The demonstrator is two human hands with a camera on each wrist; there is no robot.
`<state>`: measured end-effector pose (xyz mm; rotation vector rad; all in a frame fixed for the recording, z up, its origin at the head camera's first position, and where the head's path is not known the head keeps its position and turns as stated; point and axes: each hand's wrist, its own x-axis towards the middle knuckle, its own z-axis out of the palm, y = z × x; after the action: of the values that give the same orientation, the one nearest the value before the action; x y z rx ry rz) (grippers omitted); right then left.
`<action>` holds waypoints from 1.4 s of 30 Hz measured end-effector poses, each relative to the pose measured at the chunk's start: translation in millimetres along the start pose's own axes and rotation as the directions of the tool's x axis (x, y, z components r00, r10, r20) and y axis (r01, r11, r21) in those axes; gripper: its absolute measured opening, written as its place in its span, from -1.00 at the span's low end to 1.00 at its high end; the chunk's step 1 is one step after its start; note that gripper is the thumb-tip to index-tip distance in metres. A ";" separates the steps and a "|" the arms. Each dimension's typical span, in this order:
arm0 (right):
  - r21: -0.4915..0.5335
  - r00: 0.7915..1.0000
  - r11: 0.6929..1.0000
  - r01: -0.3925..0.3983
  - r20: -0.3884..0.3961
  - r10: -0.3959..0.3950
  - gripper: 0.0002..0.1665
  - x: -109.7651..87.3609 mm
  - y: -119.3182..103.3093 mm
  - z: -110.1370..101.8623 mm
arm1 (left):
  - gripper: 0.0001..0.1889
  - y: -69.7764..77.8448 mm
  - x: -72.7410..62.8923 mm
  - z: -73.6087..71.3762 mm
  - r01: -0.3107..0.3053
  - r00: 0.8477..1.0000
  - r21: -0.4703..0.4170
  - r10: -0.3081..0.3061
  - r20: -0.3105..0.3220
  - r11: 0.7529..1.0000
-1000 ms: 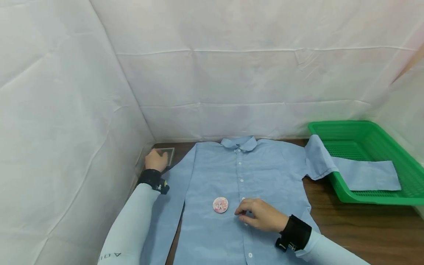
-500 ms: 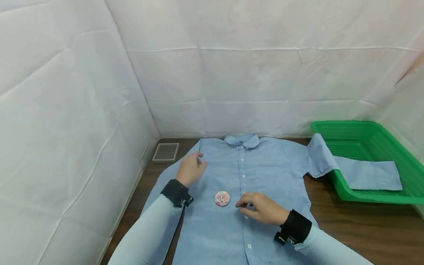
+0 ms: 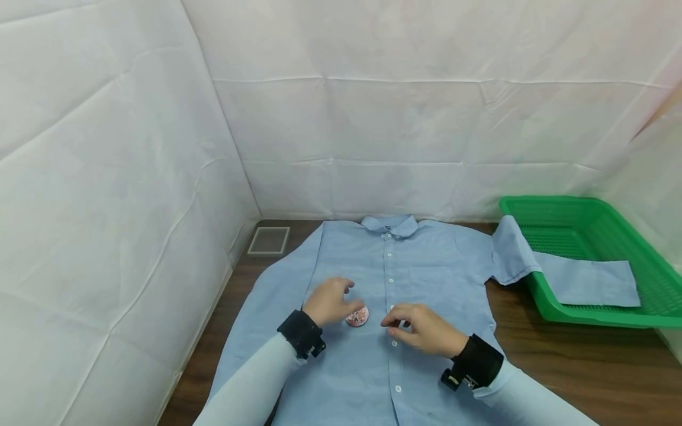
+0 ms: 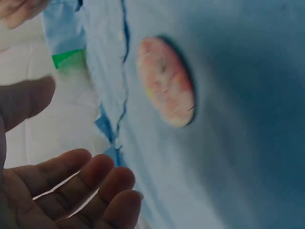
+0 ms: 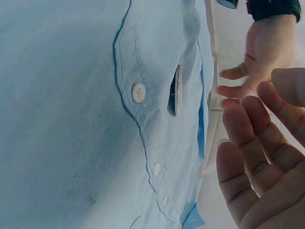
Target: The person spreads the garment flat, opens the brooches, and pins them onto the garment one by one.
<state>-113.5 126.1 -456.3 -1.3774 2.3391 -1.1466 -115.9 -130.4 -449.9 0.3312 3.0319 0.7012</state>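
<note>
A light blue button-up shirt (image 3: 335, 378) lies front up on the wooden table. On it rests a round pink pin badge (image 3: 358, 318), partly covered by my left hand (image 3: 329, 302) in the head view. The left wrist view shows that badge (image 4: 167, 83) whole, apart from the spread fingers and thumb. My right hand (image 3: 423, 330) hovers over the button placket, just right of the badge, its fingers loosely bent and holding nothing. In the right wrist view, the badge (image 5: 177, 91) is edge-on, with a shirt button (image 5: 138, 92) nearby.
A green plastic basket (image 3: 597, 319) stands at the right, with one shirt sleeve (image 3: 591, 283) draped over its rim into it. At the back left lies a small square tray (image 3: 269, 241) with a pale frame. White cloth walls (image 3: 399, 130) enclose the table (image 3: 575, 361).
My left hand has moved from the square tray at the back left, across the shirt, to the badge. The right hand stays almost in place. The badge still lies on the shirt.
</note>
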 end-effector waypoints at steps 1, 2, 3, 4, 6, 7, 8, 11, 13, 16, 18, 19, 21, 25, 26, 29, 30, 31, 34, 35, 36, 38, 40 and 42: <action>-0.001 1.000 1.000 0.003 -0.004 -0.003 -0.78 -0.7 -0.2 -0.3 | -0.43 -1.4 0.0 4.7 0.002 1.000 0.001 -0.002 0.014 1.000; 0.000 1.000 1.000 0.005 -0.007 -0.005 -0.78 -1.3 -0.4 -0.6 | -0.41 -2.7 -0.2 9.2 0.001 1.000 0.010 -0.001 0.028 1.000; -0.001 1.000 1.000 0.006 -0.011 -0.006 -0.78 -2.0 -0.5 -0.8 | -0.39 -3.6 -0.6 13.5 0.000 0.999 0.016 -0.001 0.039 1.000; 0.000 1.000 1.000 0.007 -0.015 -0.007 -0.78 -2.6 -0.7 -1.0 | -0.38 -4.5 -1.0 17.7 0.002 0.999 0.026 -0.004 0.047 1.000; -0.001 1.000 1.000 0.004 -0.022 -0.004 -0.79 -3.9 -0.7 -1.3 | -0.36 -4.8 -2.2 24.8 0.004 0.998 0.035 -0.006 0.057 0.999; -0.004 1.000 1.000 0.003 -0.026 -0.003 -0.79 -4.6 -0.4 -1.4 | -0.34 -4.7 -3.2 27.7 0.002 0.998 0.043 -0.004 0.062 0.999; -0.006 1.000 1.000 0.000 -0.029 -0.001 -0.79 -5.2 -0.1 -1.6 | -0.33 -4.0 -4.3 29.8 -0.004 0.998 0.058 0.000 0.067 0.998; -0.003 0.999 1.000 -0.014 -0.030 0.014 -0.78 -7.5 1.3 -2.2 | -0.31 -1.6 -6.5 34.0 -0.012 0.997 0.082 0.006 0.072 0.997; 0.008 0.999 1.000 -0.027 -0.028 0.027 -0.79 -8.9 2.8 -2.5 | -0.31 -0.1 -7.1 35.1 -0.016 0.997 0.100 0.009 0.073 0.995; 0.024 0.999 0.999 -0.046 -0.022 0.046 -0.84 -10.6 6.2 -2.5 | -0.33 1.5 -7.3 36.2 0.001 0.998 0.112 -0.008 0.068 0.994; 0.030 0.998 0.998 -0.055 -0.018 0.055 -0.84 -11.9 8.2 -2.7 | -0.35 1.9 -7.0 37.0 0.009 0.998 0.125 -0.017 0.067 0.992; 0.032 0.998 0.998 -0.056 -0.017 0.056 -0.83 -12.5 9.2 -2.6 | -0.36 2.1 -7.0 37.6 0.014 0.997 0.130 -0.023 0.068 0.991; 0.034 0.998 0.998 -0.056 -0.017 0.056 -0.82 -13.7 10.6 -2.8 | -0.37 1.8 -6.7 39.3 0.017 0.998 0.139 -0.027 0.065 0.990; 0.042 0.998 0.998 -0.050 -0.026 0.051 -0.84 -16.2 12.3 -2.9 | -0.40 0.7 -5.8 43.8 0.013 0.999 0.136 -0.020 0.051 0.991; 0.043 0.998 0.998 -0.051 -0.027 0.052 -0.84 -16.8 12.4 -2.9 | -0.41 0.5 -5.7 44.9 0.013 0.999 0.135 -0.020 0.047 0.991; 0.046 0.998 0.998 -0.052 -0.029 0.053 -0.85 -17.5 13.2 -1.9 | -0.42 -0.8 -5.7 47.9 0.012 0.999 0.133 -0.017 0.035 0.991; 0.044 0.998 0.998 -0.053 -0.029 0.054 -0.84 -17.5 13.5 -1.3 | -0.42 -1.4 -5.9 48.8 0.012 0.999 0.134 -0.016 0.029 0.991; 0.041 0.998 0.998 -0.053 -0.030 0.054 -0.84 -17.5 13.6 -0.8 | -0.42 -2.0 -6.0 50.0 0.012 1.000 0.137 -0.015 0.023 0.991; 0.033 0.998 0.998 -0.052 -0.032 0.053 -0.85 -17.5 13.8 0.4 | -0.42 -4.0 -6.5 52.9 0.002 1.000 0.142 -0.003 0.004 0.990; 0.033 0.998 0.998 -0.052 -0.033 0.053 -0.85 -17.6 13.8 0.7 | -0.43 -4.4 -6.8 53.4 -0.001 1.000 0.145 0.002 -0.002 0.989; 0.032 0.998 0.998 -0.053 -0.033 0.055 -0.85 -17.7 13.7 0.8 | -0.43 -5.0 -6.8 54.0 -0.005 1.000 0.147 0.006 -0.007 0.989; 0.029 0.998 0.998 -0.055 -0.033 0.056 -0.84 -17.7 13.5 0.9 | -0.43 -5.2 -6.7 54.2 -0.011 1.000 0.151 0.013 -0.011 0.988; 0.028 0.998 0.998 -0.057 -0.035 0.058 -0.84 -17.6 13.6 1.3 | -0.43 -5.3 -6.6 54.0 -0.015 1.000 0.157 0.017 -0.011 0.988; 0.030 0.998 0.998 -0.059 -0.036 0.060 -0.84 -17.2 13.5 1.8 | -0.44 -5.0 -6.6 53.7 -0.014 1.000 0.155 0.015 -0.005 0.988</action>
<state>-112.0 142.6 -470.6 -1.2790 2.3621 -1.1947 -107.3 -113.0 -500.6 0.3538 3.1001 0.4686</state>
